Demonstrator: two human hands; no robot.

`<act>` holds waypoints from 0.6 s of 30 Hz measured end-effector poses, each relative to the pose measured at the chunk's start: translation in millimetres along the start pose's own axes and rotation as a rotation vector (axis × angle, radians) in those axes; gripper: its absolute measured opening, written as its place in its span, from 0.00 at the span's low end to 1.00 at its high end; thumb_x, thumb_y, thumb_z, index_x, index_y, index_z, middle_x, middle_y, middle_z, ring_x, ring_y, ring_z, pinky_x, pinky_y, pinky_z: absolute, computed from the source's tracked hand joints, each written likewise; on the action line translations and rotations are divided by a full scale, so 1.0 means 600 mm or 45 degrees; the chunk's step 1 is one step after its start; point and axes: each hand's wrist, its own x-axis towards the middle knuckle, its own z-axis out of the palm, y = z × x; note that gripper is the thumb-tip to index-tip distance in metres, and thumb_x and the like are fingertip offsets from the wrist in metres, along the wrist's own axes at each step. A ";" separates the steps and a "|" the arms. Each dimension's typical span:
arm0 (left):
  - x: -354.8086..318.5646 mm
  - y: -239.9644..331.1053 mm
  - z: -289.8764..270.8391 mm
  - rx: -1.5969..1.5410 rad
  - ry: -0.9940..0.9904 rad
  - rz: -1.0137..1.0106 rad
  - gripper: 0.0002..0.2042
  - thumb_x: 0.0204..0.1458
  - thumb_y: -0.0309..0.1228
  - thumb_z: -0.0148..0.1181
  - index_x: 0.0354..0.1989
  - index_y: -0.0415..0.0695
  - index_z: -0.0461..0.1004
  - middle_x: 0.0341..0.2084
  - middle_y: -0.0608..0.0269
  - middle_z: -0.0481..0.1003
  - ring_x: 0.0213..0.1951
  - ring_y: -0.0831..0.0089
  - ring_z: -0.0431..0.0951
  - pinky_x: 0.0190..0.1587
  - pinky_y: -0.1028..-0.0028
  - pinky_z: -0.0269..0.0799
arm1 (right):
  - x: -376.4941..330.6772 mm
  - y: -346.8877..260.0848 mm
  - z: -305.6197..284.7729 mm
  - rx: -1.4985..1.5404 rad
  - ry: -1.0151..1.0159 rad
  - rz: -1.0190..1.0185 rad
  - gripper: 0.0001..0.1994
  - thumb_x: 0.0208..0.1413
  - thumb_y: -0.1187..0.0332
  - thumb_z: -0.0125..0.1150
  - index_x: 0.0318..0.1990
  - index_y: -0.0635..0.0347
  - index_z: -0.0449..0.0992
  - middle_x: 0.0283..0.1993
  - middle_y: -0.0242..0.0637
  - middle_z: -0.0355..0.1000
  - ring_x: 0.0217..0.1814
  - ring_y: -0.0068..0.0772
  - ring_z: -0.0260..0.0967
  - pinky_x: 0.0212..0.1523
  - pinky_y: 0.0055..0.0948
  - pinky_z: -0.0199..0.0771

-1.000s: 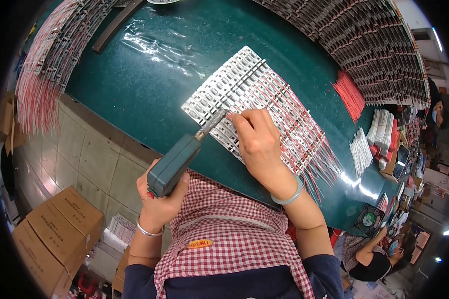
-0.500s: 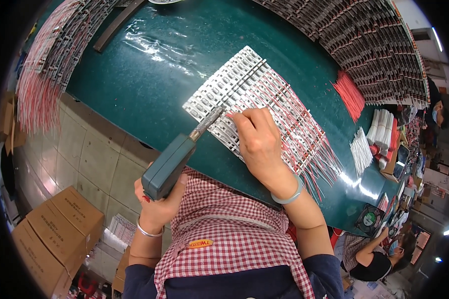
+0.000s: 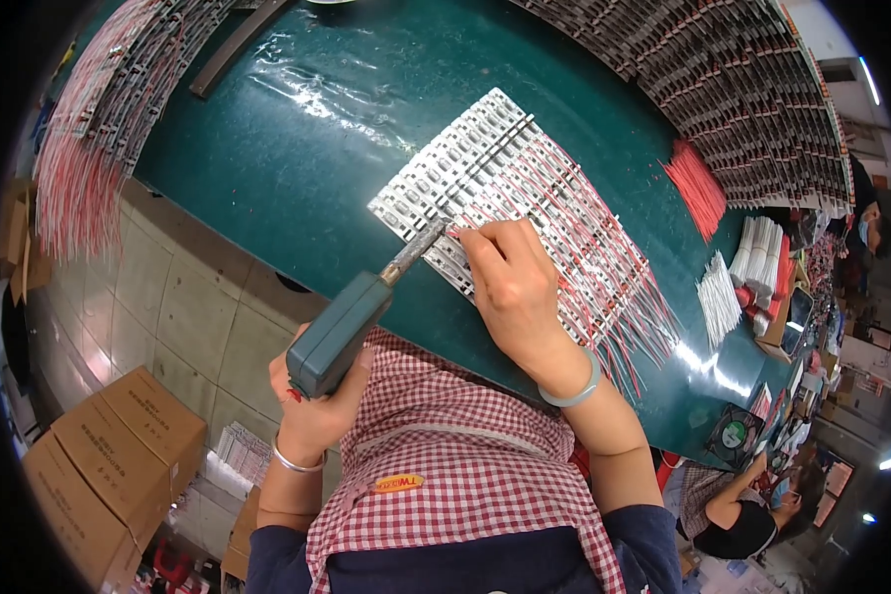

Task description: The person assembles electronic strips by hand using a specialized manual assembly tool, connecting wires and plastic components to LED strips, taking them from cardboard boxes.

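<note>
My left hand (image 3: 315, 411) is wrapped round the handle of a dark green soldering gun (image 3: 339, 335). Its metal barrel slants up and to the right, with the tip over a panel of white circuit boards (image 3: 445, 163). Just right of that tip, my right hand (image 3: 517, 292) pinches the end of a thin red wire (image 3: 454, 232) against the panel; the joint itself is too small to make out. Rows of red and white wires (image 3: 604, 257) run from the boards toward the lower right and hang loose past the panel's edge.
The panel lies on a green table (image 3: 247, 188). Red wires (image 3: 696, 188) and white wires (image 3: 718, 305) lie in bundles at the right. Stacked wired boards (image 3: 742, 99) fill the far right; more (image 3: 119, 119) stand at left. Cardboard boxes (image 3: 119, 455) sit on the floor; a co-worker (image 3: 738, 515) sits lower right.
The soldering gun's tip has come slightly nearer to me beside the pinched wire. My right hand keeps its pinch almost in the same place, and the view has shifted a little.
</note>
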 end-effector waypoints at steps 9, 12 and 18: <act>0.005 0.006 -0.003 0.038 -0.060 -0.053 0.10 0.46 0.18 0.66 0.38 0.33 0.77 0.30 0.59 0.78 0.28 0.77 0.77 0.31 0.78 0.71 | 0.001 -0.003 0.000 -0.029 -0.041 0.005 0.10 0.44 0.81 0.62 0.37 0.67 0.77 0.33 0.37 0.68 0.34 0.37 0.66 0.32 0.32 0.69; 0.003 0.008 -0.004 0.047 -0.062 -0.043 0.10 0.46 0.19 0.66 0.38 0.33 0.77 0.30 0.60 0.78 0.27 0.76 0.76 0.31 0.78 0.70 | -0.001 -0.005 -0.001 -0.023 -0.044 0.009 0.10 0.44 0.82 0.61 0.37 0.67 0.77 0.33 0.38 0.67 0.34 0.38 0.65 0.32 0.32 0.69; -0.004 0.002 -0.004 -0.001 -0.002 -0.056 0.09 0.45 0.20 0.67 0.36 0.33 0.78 0.28 0.60 0.77 0.26 0.76 0.76 0.29 0.78 0.70 | -0.002 -0.006 -0.001 -0.031 -0.044 0.026 0.09 0.44 0.82 0.60 0.36 0.67 0.77 0.33 0.38 0.67 0.34 0.38 0.65 0.32 0.32 0.69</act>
